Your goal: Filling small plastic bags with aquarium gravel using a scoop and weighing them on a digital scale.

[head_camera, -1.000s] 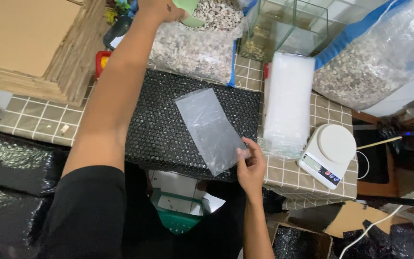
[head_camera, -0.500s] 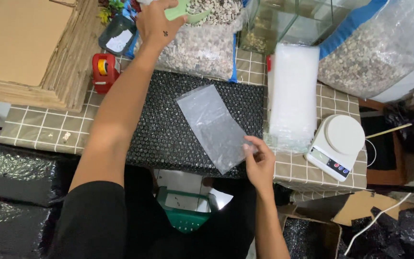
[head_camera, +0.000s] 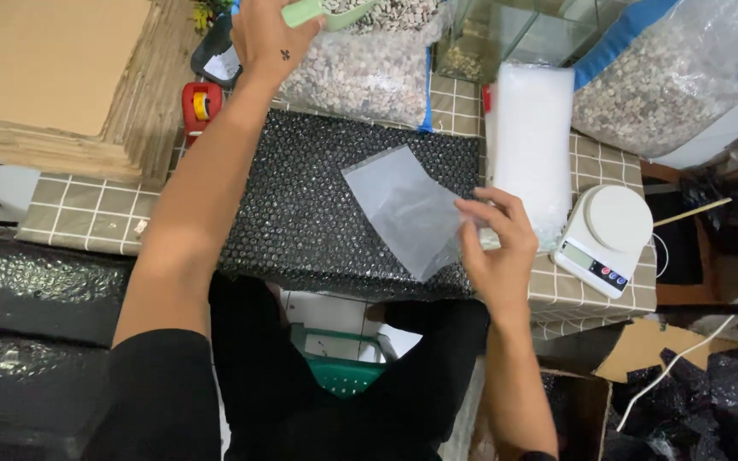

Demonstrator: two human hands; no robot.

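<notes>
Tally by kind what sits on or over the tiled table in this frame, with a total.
Large clear bags of gravel: 2
Small clear bag, held by right hand: 1
Green scoop, in left hand: 1
White kitchen scale: 1
Black bubble wrap sheet: 1
Red tape dispenser: 1
Total: 7

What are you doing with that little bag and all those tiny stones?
The person's right hand pinches a small clear plastic bag above a black bubble-wrap sheet. The left hand reaches up, holding a pale green scoop over a big bag of pebbles. A white kitchen scale sits to the right.
</notes>
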